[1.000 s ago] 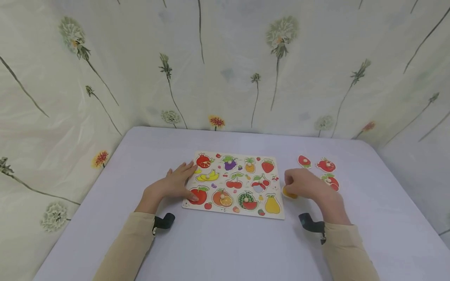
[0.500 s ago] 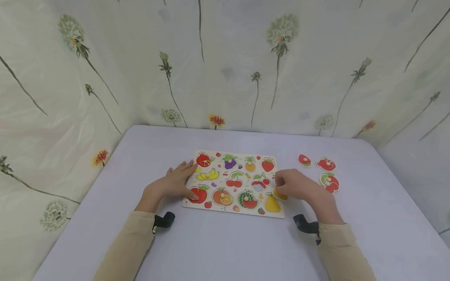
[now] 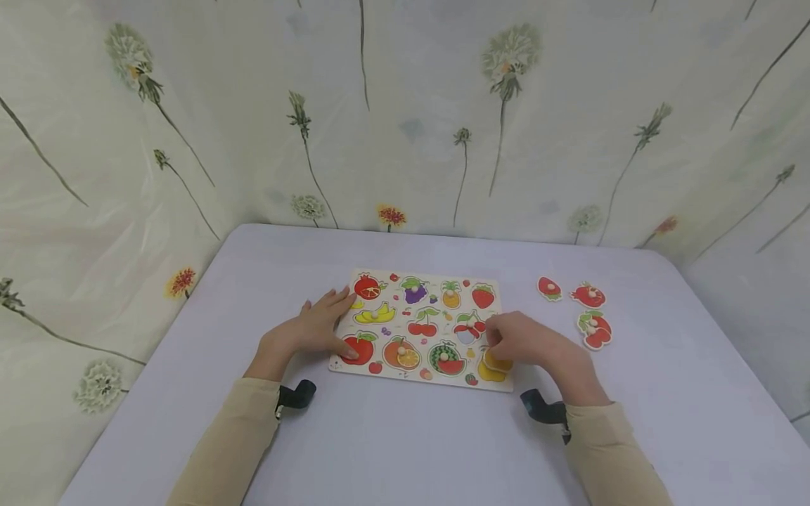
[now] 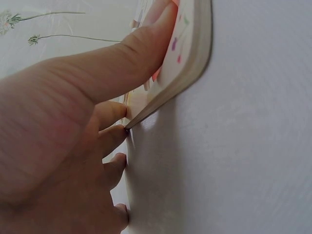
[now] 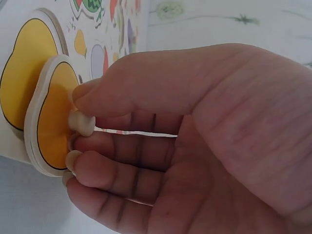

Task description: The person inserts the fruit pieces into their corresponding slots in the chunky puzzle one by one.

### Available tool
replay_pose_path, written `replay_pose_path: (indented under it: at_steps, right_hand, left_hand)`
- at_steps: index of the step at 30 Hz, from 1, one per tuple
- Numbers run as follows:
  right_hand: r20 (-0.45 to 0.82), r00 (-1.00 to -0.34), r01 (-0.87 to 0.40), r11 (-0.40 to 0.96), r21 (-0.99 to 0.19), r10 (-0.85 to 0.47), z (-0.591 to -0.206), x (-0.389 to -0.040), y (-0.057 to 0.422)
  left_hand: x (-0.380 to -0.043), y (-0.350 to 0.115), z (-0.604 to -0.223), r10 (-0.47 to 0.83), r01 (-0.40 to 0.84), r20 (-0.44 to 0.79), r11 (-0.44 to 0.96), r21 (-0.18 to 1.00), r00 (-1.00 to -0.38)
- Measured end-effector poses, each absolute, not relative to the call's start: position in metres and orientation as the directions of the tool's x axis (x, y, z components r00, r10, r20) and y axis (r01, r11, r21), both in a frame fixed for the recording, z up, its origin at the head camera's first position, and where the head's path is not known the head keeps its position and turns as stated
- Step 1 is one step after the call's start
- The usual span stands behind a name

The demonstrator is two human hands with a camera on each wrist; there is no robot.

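A wooden fruit puzzle board [image 3: 394,374] lies flat on the table. My left hand [image 3: 313,329] rests at its left side with fingers extended, the thumb across the red apple near the front corner. In the left wrist view that thumb [image 4: 141,48] lies over the board's face and the fingertips are at its edge. My right hand [image 3: 534,341] pinches the knob [image 5: 82,123] of a yellow pear puzzle piece [image 5: 56,117] between thumb and fingers. The piece is tilted over the printed pear [image 5: 24,63] at the front right corner, overlapping part of it and offset from its outline.
Right of the board lie three loose knobbed pieces: a strawberry [image 3: 549,289], a pomegranate [image 3: 588,295] and cherries [image 3: 595,330]. Other knobbed pieces, such as the orange [image 3: 401,353] and watermelon [image 3: 446,360], sit on the board. A dandelion-print curtain [image 3: 405,161] hangs behind the table.
My right hand has carried the pear piece leftward from the table beside the board to above the printed pear. My left hand has stayed on the board's left side.
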State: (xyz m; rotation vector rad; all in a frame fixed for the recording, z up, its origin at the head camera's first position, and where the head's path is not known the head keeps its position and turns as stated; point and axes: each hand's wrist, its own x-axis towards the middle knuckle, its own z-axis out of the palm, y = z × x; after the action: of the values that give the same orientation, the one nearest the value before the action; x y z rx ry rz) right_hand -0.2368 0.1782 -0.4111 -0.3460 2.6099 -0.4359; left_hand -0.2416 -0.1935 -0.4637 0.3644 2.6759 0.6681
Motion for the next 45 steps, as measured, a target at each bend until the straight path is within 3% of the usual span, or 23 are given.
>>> replay_pose_path:
  at_steps: [23,45]
  right_hand:
    - [-0.399,-0.83,-0.27,0.906,-0.325,-0.39,-0.411,-0.224,0.16]
    - [-0.406,-0.849,-0.22,0.924,-0.311,-0.339,-0.415,-0.226,0.159]
  left_hand:
    - [-0.238,-0.192,-0.458,0.325,0.149,-0.284,0.853,0.5,-0.902]
    - [-0.237,-0.19,-0.456,0.324,0.154,-0.281,0.857,0.492,-0.903]
